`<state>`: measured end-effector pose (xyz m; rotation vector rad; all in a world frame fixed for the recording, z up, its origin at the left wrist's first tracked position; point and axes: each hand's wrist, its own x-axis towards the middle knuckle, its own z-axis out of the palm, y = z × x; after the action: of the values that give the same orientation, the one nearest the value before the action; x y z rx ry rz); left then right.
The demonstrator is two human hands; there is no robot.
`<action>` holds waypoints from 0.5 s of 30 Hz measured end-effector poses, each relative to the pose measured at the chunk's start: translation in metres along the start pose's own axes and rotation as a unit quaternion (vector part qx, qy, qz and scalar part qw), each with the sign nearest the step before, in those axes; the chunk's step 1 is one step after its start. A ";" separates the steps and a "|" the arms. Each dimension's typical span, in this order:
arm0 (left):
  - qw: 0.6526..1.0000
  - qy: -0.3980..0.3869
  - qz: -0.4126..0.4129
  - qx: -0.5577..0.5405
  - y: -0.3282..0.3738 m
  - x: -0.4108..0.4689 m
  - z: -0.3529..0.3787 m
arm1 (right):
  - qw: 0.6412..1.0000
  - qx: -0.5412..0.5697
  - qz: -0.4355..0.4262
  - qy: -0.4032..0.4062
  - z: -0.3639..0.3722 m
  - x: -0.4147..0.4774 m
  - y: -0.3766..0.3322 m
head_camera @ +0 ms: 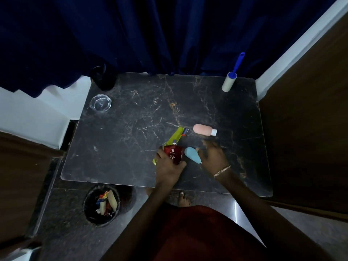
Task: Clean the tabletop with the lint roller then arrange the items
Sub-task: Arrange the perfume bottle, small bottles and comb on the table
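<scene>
The left hand point(167, 164) has its fingers curled round a red bottle point(173, 156). The right hand point(212, 157) lies against a blue bottle point(192, 156); blur hides whether it grips. Just beyond lie a yellow-green tube point(178, 133) and a pink bottle point(203, 129). The lint roller point(228, 82) sits at the far right corner of the tabletop point(131, 119), well apart from both hands (so rolling looks finished). Arranging seems barely begun, with the items loosely scattered.

lint roller point(229, 82) far right on tabletop point(131, 119), ashtray point(100, 102) far left
</scene>
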<state>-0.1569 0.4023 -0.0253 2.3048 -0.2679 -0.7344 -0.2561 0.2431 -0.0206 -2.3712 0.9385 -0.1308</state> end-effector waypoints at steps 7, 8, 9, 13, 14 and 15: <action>0.927 -0.095 -0.079 -0.353 0.004 -0.018 -0.048 | 0.982 0.096 0.153 -0.048 0.010 0.080 -0.052; 0.910 -0.109 -0.085 -0.390 0.005 -0.021 -0.055 | 0.982 0.082 0.158 -0.055 0.012 0.087 -0.058; 0.898 -0.121 -0.086 -0.414 0.004 -0.024 -0.060 | 0.983 0.061 0.160 -0.064 0.015 0.093 -0.062; 0.873 -0.162 -0.071 -0.455 0.004 -0.032 -0.083 | 0.981 -0.063 0.156 -0.100 0.024 0.105 -0.073; 0.865 -0.173 -0.069 -0.465 0.003 -0.033 -0.089 | 0.979 -0.079 0.157 -0.107 0.027 0.106 -0.075; 0.857 -0.185 -0.067 -0.476 0.003 -0.033 -0.095 | 0.976 -0.085 0.163 -0.117 0.028 0.106 -0.077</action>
<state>-0.1294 0.4652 0.0477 1.2362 0.0928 -1.0758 -0.1225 0.2320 -0.0144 -2.2803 1.2425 0.3620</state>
